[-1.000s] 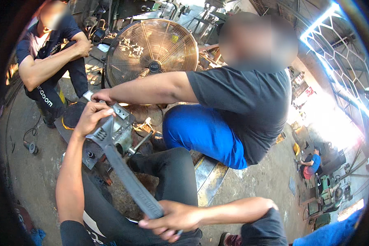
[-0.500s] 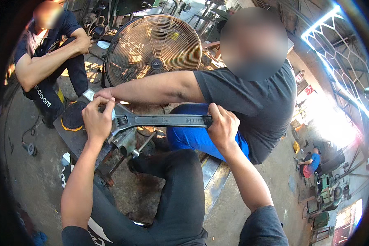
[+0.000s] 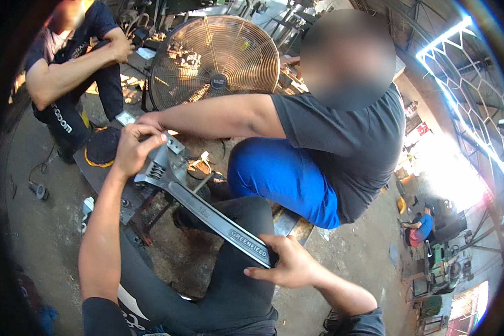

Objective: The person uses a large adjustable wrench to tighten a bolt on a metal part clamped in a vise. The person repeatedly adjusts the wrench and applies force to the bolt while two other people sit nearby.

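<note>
A large grey adjustable wrench [image 3: 207, 214] runs diagonally from the upper left down toward the lower right over my lap. My right hand [image 3: 291, 262] grips the end of its handle, thumb beneath and fingers over the top. At the wrench's head, my left hand [image 3: 133, 151] is closed, thumb and fingertips pressed together above the jaws. What it pinches is hidden. Just beyond, a metal clamp-like block [image 3: 176, 147] stands on the low metal bench [image 3: 103, 173]. The co-worker's hand [image 3: 149, 119] is beside my left fingertips, near a small pale metal plate [image 3: 126, 118].
A co-worker in blue trousers [image 3: 283, 176] sits close at the right. Another person [image 3: 75, 78] crouches at the far left. A big round fan [image 3: 215, 61] stands behind. A dark round pad [image 3: 102, 147] lies on the bench; an angle grinder [image 3: 38, 190] lies on the floor.
My right hand has swung the wrench handle down and toward me, from level to slanting. The wrench head has turned with it, and my left hand has stayed near the jaws.
</note>
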The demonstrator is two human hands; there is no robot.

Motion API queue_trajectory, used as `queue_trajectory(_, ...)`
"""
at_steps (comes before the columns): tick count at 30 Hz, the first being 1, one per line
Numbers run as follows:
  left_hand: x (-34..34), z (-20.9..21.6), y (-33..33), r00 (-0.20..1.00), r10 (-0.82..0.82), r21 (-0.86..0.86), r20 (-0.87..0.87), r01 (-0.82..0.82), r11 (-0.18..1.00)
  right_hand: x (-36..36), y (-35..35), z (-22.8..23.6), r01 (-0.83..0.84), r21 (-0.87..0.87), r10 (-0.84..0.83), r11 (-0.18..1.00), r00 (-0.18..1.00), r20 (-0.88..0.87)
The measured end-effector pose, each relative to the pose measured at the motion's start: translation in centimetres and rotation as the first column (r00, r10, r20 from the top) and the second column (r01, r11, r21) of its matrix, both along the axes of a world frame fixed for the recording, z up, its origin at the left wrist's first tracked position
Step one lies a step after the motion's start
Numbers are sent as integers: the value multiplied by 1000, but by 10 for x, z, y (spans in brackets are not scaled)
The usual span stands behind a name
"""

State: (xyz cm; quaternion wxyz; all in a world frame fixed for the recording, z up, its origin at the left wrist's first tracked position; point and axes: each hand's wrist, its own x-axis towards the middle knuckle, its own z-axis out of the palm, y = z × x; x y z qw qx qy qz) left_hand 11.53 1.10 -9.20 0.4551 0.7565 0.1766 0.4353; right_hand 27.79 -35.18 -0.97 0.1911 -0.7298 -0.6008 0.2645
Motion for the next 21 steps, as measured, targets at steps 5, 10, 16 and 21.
queue_trajectory(5, -5, -2, 11, 986, -150, 18, -78, 152, 988, -59, 19, -7, -212, -698, -706, 684, 46, -706)
queue_trajectory(10, -5, -1, 19, 918, -387, -242, 90, 397, 885, -187, 23, -50, -251, -548, -602, 798, -289, -744)
queue_trajectory(16, -2, -9, 23, 920, -389, -298, 46, 385, 873, -196, 18, -89, -202, -455, -496, 867, -429, -755)
queue_trajectory(21, -2, -17, 44, 852, -523, -285, -11, 499, 819, -264, 55, -48, 20, -538, -502, 842, -333, -798)
